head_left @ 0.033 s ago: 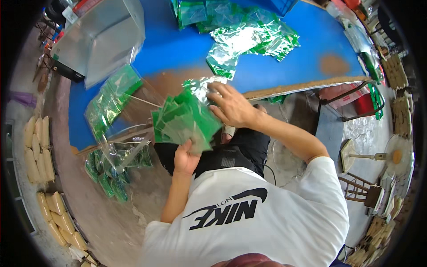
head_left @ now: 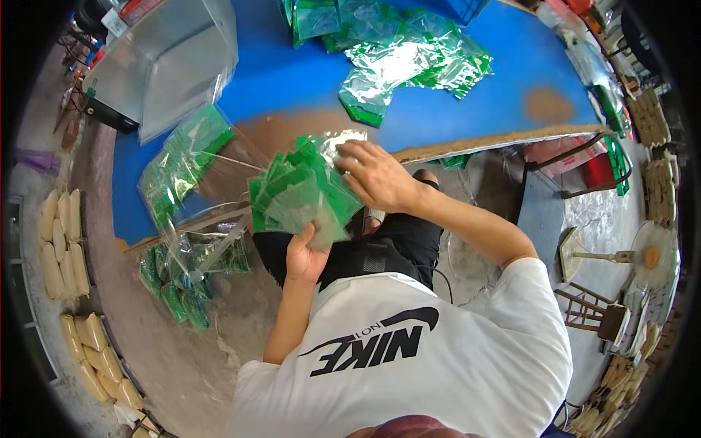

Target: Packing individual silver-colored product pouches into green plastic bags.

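My left hand [head_left: 307,257] grips a fanned stack of flat green-and-clear plastic packets [head_left: 292,201] by its near edge, thumb on top. The stack is held above my lap at the table's front edge. From the right, my right hand [head_left: 380,177] bends its fingers over the stack's right side. Its fingertips are on a shiny packet [head_left: 328,140] at the far right of the stack; the thumb's hold is partly hidden. More shiny green packets [head_left: 416,66] lie in a loose pile on the blue table [head_left: 285,80], beyond my hands.
A grey metal bin [head_left: 175,73] stands at the table's far left, with a clear bag of green packets [head_left: 186,160] before it. Bundled green packets [head_left: 186,292] hang or lie below the left edge. On the right are a fan [head_left: 650,255] and a wooden stool [head_left: 602,317].
The right fingers have shifted slightly at the stack's right side, and a shiny packet there has moved a little. The left hand keeps its hold.
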`<action>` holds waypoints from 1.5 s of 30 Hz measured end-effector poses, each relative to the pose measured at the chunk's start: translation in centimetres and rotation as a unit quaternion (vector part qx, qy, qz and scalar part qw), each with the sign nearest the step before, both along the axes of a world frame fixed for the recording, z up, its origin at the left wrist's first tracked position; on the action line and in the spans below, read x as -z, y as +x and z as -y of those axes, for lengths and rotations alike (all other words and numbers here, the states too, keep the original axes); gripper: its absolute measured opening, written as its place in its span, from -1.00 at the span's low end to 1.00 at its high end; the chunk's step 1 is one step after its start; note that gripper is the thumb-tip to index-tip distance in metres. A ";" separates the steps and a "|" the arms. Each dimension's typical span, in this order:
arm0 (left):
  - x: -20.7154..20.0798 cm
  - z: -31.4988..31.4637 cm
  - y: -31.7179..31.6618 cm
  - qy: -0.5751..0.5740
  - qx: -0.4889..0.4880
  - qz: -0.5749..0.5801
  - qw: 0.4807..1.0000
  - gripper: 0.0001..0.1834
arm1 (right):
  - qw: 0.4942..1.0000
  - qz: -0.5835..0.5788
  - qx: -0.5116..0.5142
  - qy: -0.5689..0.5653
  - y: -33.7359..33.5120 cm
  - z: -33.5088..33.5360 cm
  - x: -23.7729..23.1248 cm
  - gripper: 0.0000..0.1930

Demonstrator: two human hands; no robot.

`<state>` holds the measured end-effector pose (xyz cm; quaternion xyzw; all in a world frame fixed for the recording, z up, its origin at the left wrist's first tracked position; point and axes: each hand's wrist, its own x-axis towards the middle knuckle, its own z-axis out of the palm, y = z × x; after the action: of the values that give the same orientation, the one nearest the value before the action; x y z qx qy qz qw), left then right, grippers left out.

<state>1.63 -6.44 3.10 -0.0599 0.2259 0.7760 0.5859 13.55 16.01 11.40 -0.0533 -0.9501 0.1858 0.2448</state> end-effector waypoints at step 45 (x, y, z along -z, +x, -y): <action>-5.4 -1.9 0.2 -0.084 0.070 -0.221 0.969 -0.37 | 0.990 0.114 -0.086 -0.017 -0.6 2.4 -3.8 -0.10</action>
<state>1.78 -4.55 8.50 0.0798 0.4174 0.7055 0.5672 13.00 13.62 15.22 0.0036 -0.9695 0.2152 0.1173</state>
